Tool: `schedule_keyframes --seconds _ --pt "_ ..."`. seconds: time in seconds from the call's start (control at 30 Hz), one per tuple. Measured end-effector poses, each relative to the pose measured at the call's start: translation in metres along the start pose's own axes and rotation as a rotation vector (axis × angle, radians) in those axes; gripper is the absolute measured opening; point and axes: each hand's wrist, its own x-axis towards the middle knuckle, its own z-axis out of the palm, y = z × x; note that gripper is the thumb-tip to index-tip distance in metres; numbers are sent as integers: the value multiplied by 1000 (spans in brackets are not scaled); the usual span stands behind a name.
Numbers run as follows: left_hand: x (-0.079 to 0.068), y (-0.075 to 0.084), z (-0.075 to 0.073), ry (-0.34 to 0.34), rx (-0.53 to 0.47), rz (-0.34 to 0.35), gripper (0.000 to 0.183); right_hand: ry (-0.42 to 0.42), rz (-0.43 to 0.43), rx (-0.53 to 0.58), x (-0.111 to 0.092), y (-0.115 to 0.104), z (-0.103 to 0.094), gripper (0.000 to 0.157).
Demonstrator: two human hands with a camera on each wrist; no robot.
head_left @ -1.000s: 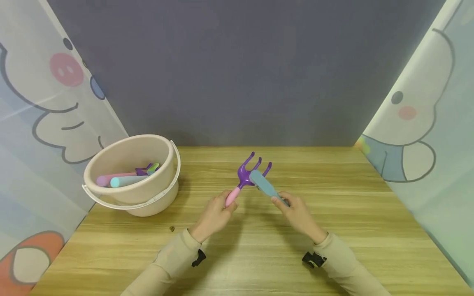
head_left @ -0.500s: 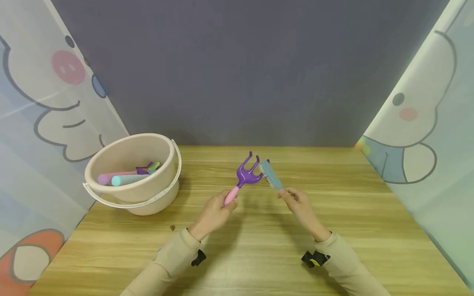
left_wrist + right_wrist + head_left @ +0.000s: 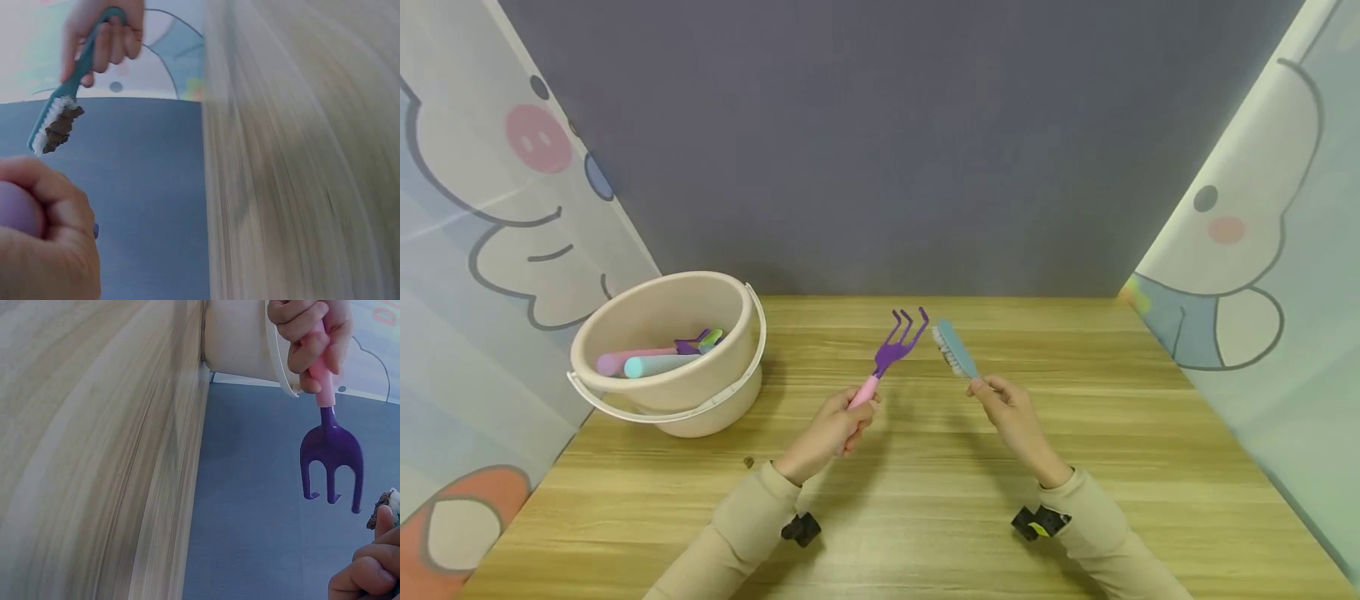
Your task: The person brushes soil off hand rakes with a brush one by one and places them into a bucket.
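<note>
My left hand [image 3: 829, 432] grips the pink handle of a small hand rake [image 3: 891, 354], whose three purple tines point up and away over the table. Pinched in my right hand [image 3: 1009, 417] is a teal brush [image 3: 958, 348], its white bristles facing the rake. A short gap separates brush and tines in the head view. Brown, crumbly clumps [image 3: 60, 130] cling to the bristles, as the left wrist view shows. In the right wrist view the purple rake head [image 3: 332, 447] looks smooth, and most of the brush is hidden by my right hand.
At the left on the wooden table [image 3: 925, 525] stands a cream bucket [image 3: 707, 421] with a white handle, containing several toy-coloured tools, including a pale teal handle [image 3: 662, 365]. A small brown crumb [image 3: 748, 462] lies in front of it. A dark panel [image 3: 880, 150] rises behind.
The brush has come off the rake head, shifting right and turning so its bristles show. My left hand has rolled the rake, so its tines now appear narrower and bent sideways.
</note>
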Motion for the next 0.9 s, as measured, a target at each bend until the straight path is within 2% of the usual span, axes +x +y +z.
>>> schedule_keyframes --seconds 0.23,0.37,0.5,0.6,0.7,0.9 --pt "1 1 -3 -230 -351 -49 19 13 1 20 -1 1 -4 32" --pt "3 -2 -7 -435 -587 -52 13 11 10 28 -2 0 -7 29" --pt "6 -4 -10 -654 -868 -70 19 11 12 33 -3 -8 -8 29" --pt "8 -5 -13 -774 -1039 -93 20 19 -2 25 -6 -18 -7 29" --pt "9 -6 -15 -856 -1144 -111 18 28 -17 14 -7 -26 -6 27" --pt "12 -10 -19 -971 -1242 -118 17 45 -20 17 -7 -27 -6 26"
